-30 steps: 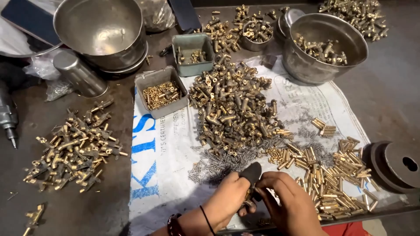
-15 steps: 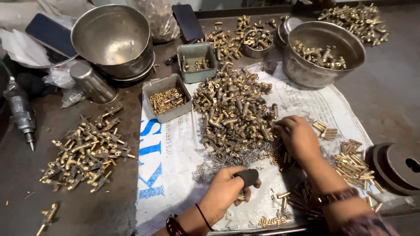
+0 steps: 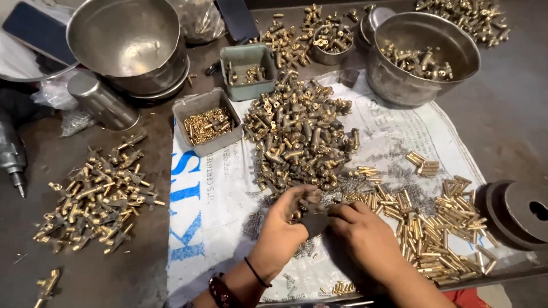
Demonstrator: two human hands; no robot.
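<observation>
Half a second ago the right hand [image 3: 365, 239] was out by the brass bits on the right; now it is back in front of the person, close to the left hand [image 3: 285, 219]. Both hands meet over a small dark tool [image 3: 313, 222] near the bottom edge of the white printed sack [image 3: 211, 205]. The left hand's fingers are curled around the top of the dark tool and grip it. The right hand's fingers are bent and pressed together against the tool's right side, but I cannot tell if they pinch something tiny there. Just above the hands sits a big heap of brass fittings [image 3: 299, 137]. To the right lies a spread of short brass tubes [image 3: 428, 228], and thin little springs [image 3: 354, 185] are scattered between the heap and the tubes. A small grey tray of tiny brass pieces [image 3: 206, 122] rests at the sack's top left corner, with a green tray [image 3: 246, 71] behind it. A large steel bowl [image 3: 127, 43] stands at the far left and a steel pot with brass parts [image 3: 422, 51] at the far right. Another pile of brass fittings [image 3: 94, 197] lies on the dark table [image 3: 514, 125], well left of the hands. A round dark metal wheel [image 3: 516, 211] sits at the right edge.
</observation>
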